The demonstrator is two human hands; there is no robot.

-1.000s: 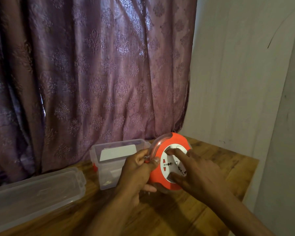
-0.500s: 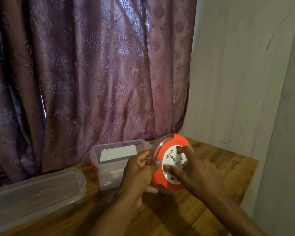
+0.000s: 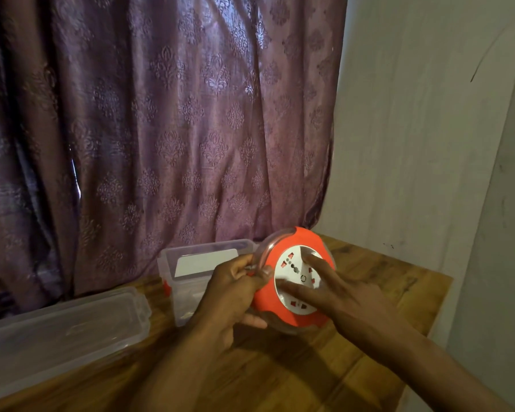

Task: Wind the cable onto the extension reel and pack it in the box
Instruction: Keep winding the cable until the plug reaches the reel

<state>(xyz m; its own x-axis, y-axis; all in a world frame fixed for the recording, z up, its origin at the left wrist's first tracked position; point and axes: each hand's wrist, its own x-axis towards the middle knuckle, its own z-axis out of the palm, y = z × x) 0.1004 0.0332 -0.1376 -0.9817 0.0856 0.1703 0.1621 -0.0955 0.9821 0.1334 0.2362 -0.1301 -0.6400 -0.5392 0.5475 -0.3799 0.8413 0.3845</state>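
Your right hand [image 3: 336, 295] has walked its spread fingers round the white socket face [image 3: 298, 281] of the extension reel [image 3: 292, 278], so winding continues. Your left hand [image 3: 235, 289] still pinches the reel's rim, beside the open clear box [image 3: 197, 263].

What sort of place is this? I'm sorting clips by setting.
Probably a room in a home, at a corner table. A patterned purple curtain hangs behind the wooden table, a plain painted wall stands to the right, and a clear plastic box sits by its lid.

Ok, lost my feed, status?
Left hand grips reel rim. Right hand fingers on white socket face. Box open behind, nothing blocking.
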